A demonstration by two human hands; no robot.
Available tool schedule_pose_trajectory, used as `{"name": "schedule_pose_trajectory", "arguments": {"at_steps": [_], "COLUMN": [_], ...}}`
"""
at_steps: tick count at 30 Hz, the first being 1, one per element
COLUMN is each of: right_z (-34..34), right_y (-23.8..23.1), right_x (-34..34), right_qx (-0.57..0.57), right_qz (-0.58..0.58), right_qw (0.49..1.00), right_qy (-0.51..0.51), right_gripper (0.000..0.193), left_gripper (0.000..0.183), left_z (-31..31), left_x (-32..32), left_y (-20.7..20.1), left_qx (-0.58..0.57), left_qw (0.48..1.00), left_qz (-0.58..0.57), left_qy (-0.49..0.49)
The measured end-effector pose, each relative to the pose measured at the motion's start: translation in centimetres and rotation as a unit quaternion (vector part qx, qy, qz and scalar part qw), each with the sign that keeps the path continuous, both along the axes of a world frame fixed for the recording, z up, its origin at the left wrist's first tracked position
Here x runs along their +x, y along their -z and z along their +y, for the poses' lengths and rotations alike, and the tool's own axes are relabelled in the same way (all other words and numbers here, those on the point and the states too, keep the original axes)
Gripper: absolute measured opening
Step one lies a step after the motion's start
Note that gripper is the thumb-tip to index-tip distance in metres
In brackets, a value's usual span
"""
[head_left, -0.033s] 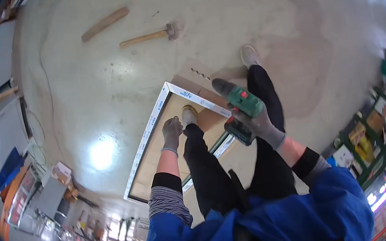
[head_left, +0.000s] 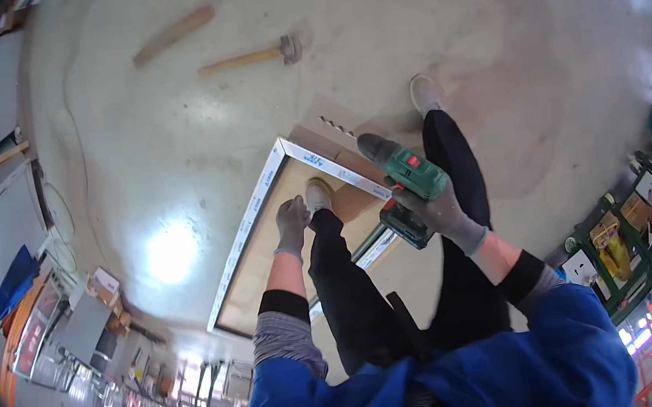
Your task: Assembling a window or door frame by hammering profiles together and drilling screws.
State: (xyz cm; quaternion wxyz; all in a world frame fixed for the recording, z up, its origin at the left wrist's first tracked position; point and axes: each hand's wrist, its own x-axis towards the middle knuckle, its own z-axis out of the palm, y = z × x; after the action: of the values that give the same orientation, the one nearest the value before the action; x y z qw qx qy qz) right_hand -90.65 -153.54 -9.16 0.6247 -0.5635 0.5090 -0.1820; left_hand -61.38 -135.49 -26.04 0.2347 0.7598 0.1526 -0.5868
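My right hand [head_left: 443, 209], in a grey glove, is wrapped round the handle of a green cordless drill [head_left: 414, 174]. A long spiral drill bit [head_left: 337, 126] sticks out of its chuck toward the upper left, over the far corner of a frame. The frame [head_left: 250, 222] is rectangular, covered in white printed film, and lies on the floor with boards inside it. Above its inner area is my left hand [head_left: 292, 221], also gloved, with the fingers closed together. What those fingers hold, if anything, is hidden.
My left shoe [head_left: 319, 194] is inside the frame, my right shoe [head_left: 426, 94] beyond it on the right. A hammer [head_left: 245, 60] and a wooden piece [head_left: 174, 36] lie on the floor ahead. Green racks [head_left: 636, 245] stand at right; a grey cabinet [head_left: 2, 215] is at left.
The view has shifted very slightly. Both hands, the drill and the frame keep nearly the same places.
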Motion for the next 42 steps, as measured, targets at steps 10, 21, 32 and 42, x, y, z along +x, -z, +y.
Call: {"name": "schedule_pose_trajectory", "arguments": {"at_steps": [10, 21, 32, 42], "right_z": [-12.1, -11.5, -6.2, -2.3], "right_y": [5.8, 10.0, 8.4, 11.1], "right_x": [-2.8, 0.1, 4.0, 5.3], "right_qx": [0.165, 0.41, 0.201, 0.281], "right_qz": [0.056, 0.017, -0.071, -0.11], "right_qw": [0.965, 0.906, 0.9, 0.868], "right_qy": [-0.196, -0.103, -0.381, -0.395], "right_gripper": [0.033, 0.033, 0.069, 0.076], "left_gripper": [0.073, 0.028, 0.018, 0.029], "left_z": [4.6, 2.3, 3.4, 3.1], "left_x": [4.8, -7.5, -4.7, -3.7], "left_y": [30.4, 9.2, -15.0, -17.8], "left_qx": [-0.004, -0.073, -0.028, -0.008], "left_qw": [0.928, 0.966, 0.974, 0.976], "left_qz": [-0.248, -0.247, -0.195, -0.191], "left_qy": [0.276, -0.016, -0.112, -0.1]}}
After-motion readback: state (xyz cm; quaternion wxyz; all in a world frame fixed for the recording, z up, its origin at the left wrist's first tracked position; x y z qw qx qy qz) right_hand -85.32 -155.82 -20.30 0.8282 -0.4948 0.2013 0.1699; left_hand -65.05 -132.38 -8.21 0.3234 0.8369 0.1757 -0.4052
